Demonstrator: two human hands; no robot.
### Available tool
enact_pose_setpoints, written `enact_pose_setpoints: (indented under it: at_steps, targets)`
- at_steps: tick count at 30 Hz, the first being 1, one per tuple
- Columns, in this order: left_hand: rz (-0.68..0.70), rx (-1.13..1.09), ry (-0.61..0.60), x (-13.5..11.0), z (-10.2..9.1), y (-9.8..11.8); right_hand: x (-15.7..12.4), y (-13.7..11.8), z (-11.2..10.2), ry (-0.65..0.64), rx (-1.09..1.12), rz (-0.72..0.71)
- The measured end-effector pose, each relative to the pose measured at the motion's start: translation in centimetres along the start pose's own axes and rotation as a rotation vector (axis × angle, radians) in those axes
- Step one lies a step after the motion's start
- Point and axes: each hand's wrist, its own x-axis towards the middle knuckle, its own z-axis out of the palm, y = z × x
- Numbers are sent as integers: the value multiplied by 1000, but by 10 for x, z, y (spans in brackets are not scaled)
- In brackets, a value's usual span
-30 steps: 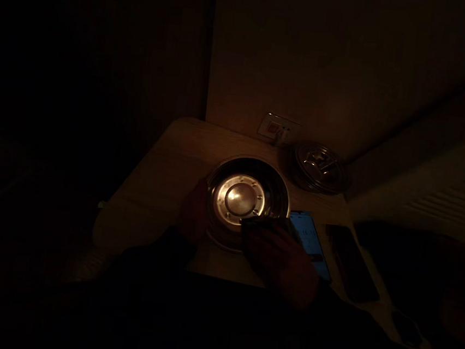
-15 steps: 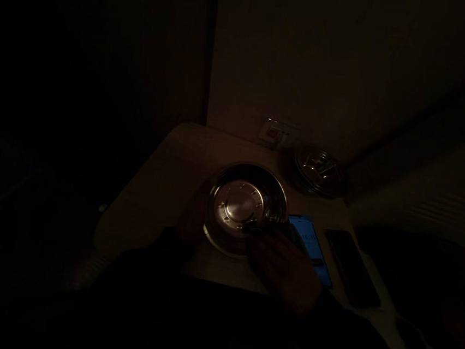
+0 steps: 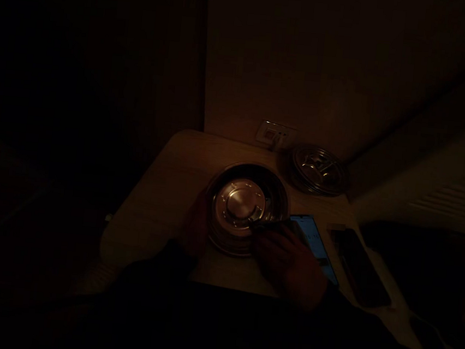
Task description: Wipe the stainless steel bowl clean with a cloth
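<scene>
Bowl [image 3: 246,204] of shiny metal sits on the table [image 3: 161,189] between 2 hands: left hand [image 3: 195,227] at its left rim, right hand [image 3: 289,265] holding a dark piece [image 3: 277,223], too dim to identify, at its lower right. I cannot tell whether the left grips. Counted: 1 lit phone [image 3: 314,240], 1 dark slab [image 3: 364,268], 1 dish stack [image 3: 319,172], 1 wall outlet [image 3: 276,133]. Tabletop stretches left to a rounded corner; the phone crowds the right hand.

Seeing bowl [image 3: 241,203] on table [image 3: 160,195] from my end, phone [image 3: 312,238] just right, dish stack [image 3: 319,172] behind-right, outlet [image 3: 266,134] on wall [image 3: 276,58] behind.
</scene>
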Motion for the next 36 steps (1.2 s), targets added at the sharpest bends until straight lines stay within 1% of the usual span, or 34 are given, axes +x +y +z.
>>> enact_pose_setpoints:
  at_steps: [2,3,5,8,9,10,11,12,14,16,18,20,22,24,26,27,29,31,33,34,36]
  targets:
    - [-23,37,51,-1,2,5,-2,2,-3,-16,7,16]
    - [-37,68,81,-1,4,7,0,-2,-1,-4,22,32]
    - [-78,149,122,-2,5,9,10,-19,11,55,72,92]
    - [-173,287,148,-2,4,6,38,-56,35,169,161,284]
    - [-190,329,156,-1,3,4,46,-66,40,217,186,328]
    - [-194,363,161,-1,1,2,52,-72,43,258,209,367]
    - [-180,389,173,0,0,-1,55,-75,44,261,219,383]
    - [-158,400,181,0,0,-3,54,-74,41,250,220,374]
    - [-117,381,172,0,-1,-5,42,-64,31,180,193,320]
    - [-95,317,146,-1,0,-2,25,-49,18,118,143,266]
    - [-83,254,116,-3,2,4,14,-39,12,90,104,230]
    - [-92,243,109,-4,4,9,17,-42,16,94,111,246]
    - [-133,319,119,-4,4,9,33,-56,28,134,161,310]
    - [-177,416,147,-3,2,5,52,-70,40,207,195,381]
    - [-189,457,181,-2,0,0,59,-77,45,231,205,391]
    - [-180,448,184,-1,-1,-2,57,-76,44,222,194,372]
    - [-158,410,175,-1,-1,-2,41,-66,34,181,146,299]
    - [-153,345,145,-3,1,2,21,-53,22,134,86,227]
    - [-166,263,129,-5,4,7,10,-44,15,93,48,185]
    - [-173,225,130,-5,5,8,10,-44,16,87,41,184]
    - [-168,195,140,-5,5,7,23,-52,27,120,56,216]
